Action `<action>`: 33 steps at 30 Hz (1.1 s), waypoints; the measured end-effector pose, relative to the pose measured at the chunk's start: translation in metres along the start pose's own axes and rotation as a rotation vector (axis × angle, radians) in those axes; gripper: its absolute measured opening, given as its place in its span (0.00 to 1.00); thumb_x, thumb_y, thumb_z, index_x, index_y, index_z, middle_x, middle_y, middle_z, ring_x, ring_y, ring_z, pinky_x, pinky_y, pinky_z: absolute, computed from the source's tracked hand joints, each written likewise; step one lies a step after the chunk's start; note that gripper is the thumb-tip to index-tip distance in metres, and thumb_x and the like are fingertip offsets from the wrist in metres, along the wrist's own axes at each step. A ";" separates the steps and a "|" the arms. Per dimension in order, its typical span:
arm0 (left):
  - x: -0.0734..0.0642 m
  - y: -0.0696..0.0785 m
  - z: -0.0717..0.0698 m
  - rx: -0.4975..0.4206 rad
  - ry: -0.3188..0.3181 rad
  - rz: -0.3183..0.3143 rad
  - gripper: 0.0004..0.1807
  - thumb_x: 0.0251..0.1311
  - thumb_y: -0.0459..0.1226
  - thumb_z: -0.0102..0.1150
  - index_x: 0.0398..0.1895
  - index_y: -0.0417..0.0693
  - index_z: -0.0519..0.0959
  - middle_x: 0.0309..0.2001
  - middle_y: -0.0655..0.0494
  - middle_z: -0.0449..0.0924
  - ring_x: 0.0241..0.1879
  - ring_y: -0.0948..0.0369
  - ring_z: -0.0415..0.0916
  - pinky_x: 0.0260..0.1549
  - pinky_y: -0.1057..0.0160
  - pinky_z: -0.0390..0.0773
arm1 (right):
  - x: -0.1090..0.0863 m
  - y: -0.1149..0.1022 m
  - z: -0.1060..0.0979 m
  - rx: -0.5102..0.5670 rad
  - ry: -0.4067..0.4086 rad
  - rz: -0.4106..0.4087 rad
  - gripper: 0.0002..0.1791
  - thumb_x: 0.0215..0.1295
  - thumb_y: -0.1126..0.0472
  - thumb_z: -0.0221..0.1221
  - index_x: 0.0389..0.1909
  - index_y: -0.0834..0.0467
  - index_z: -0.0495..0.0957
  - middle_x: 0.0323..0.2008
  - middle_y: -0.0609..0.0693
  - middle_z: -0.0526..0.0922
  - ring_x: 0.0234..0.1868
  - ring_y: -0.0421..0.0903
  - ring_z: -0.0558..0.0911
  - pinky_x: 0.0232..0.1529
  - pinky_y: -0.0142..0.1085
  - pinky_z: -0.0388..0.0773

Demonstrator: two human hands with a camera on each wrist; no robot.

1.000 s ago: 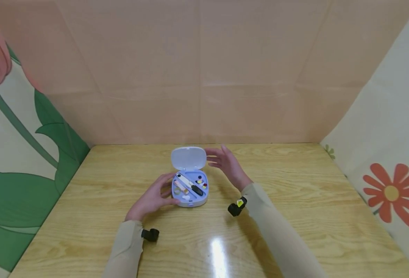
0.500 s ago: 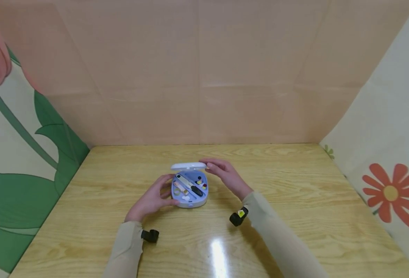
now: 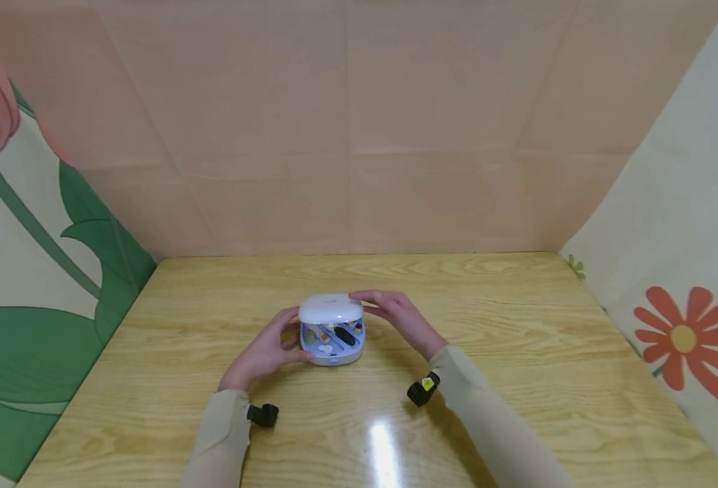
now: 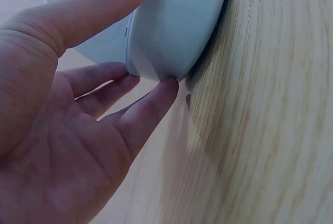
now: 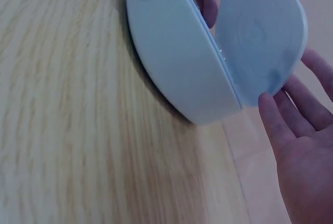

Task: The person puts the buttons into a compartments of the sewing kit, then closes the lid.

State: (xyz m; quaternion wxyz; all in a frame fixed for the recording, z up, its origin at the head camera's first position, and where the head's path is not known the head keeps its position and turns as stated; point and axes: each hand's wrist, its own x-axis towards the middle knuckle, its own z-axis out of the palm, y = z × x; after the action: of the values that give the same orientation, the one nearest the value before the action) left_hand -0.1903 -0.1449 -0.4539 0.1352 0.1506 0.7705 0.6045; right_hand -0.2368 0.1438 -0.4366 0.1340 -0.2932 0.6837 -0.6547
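Note:
A small lavender-blue case (image 3: 334, 360) with a white hinged lid (image 3: 330, 310) sits on the table, its lid tilted partway down. Under the lid, a black-handled tool (image 3: 344, 335) and several small items are partly visible in compartments. My left hand (image 3: 267, 347) holds the case's left side, thumb at the front corner and fingers round the side; in the left wrist view, fingertips touch the case wall (image 4: 171, 31). My right hand (image 3: 403, 320) touches the lid's right edge with extended fingers. The right wrist view shows the lid's inner face (image 5: 260, 31) raised off the base.
The wooden table (image 3: 517, 352) reaches back to a pinkish-beige backdrop (image 3: 346, 135). Side panels carry a green leaf print (image 3: 23, 346) at left and a red flower print (image 3: 683, 339) at right. A black wrist camera (image 3: 264, 415) sits by the left sleeve.
The lid has swung from upright, forward and down over the case, hiding more of the contents. My right hand has moved slightly toward me with it; the left hand has stayed in place.

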 end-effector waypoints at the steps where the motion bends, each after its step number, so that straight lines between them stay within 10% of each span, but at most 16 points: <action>1: 0.000 -0.001 0.000 0.000 -0.004 0.005 0.46 0.45 0.29 0.73 0.69 0.51 0.61 0.67 0.51 0.59 0.65 0.46 0.60 0.63 0.54 0.66 | -0.001 0.000 0.000 -0.018 0.005 0.012 0.26 0.76 0.47 0.41 0.59 0.61 0.75 0.62 0.51 0.73 0.66 0.50 0.67 0.68 0.50 0.62; 13: 0.000 0.000 0.000 0.028 0.029 -0.051 0.48 0.43 0.32 0.75 0.69 0.54 0.60 0.67 0.53 0.60 0.66 0.50 0.60 0.62 0.59 0.68 | -0.013 -0.021 0.015 -0.234 -0.030 -0.014 0.21 0.68 0.63 0.57 0.60 0.63 0.73 0.66 0.56 0.67 0.67 0.53 0.63 0.67 0.60 0.57; 20: -0.001 -0.001 0.000 0.044 0.040 -0.064 0.47 0.44 0.32 0.75 0.69 0.54 0.61 0.68 0.53 0.59 0.66 0.52 0.60 0.61 0.59 0.69 | -0.019 0.004 0.016 -0.533 -0.098 -0.176 0.24 0.63 0.55 0.63 0.60 0.52 0.75 0.67 0.51 0.66 0.69 0.49 0.60 0.68 0.55 0.57; 33: -0.001 0.000 0.002 0.028 0.024 -0.043 0.47 0.44 0.32 0.74 0.70 0.53 0.60 0.69 0.52 0.57 0.65 0.48 0.61 0.60 0.58 0.70 | -0.027 0.004 0.020 -0.670 -0.122 -0.209 0.22 0.63 0.51 0.63 0.57 0.53 0.78 0.67 0.52 0.65 0.70 0.51 0.58 0.69 0.51 0.58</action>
State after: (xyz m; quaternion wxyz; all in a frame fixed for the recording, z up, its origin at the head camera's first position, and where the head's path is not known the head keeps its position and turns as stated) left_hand -0.1886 -0.1437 -0.4542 0.1368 0.1283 0.7837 0.5922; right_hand -0.2049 0.1424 -0.4479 0.0032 -0.4280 0.8173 -0.3857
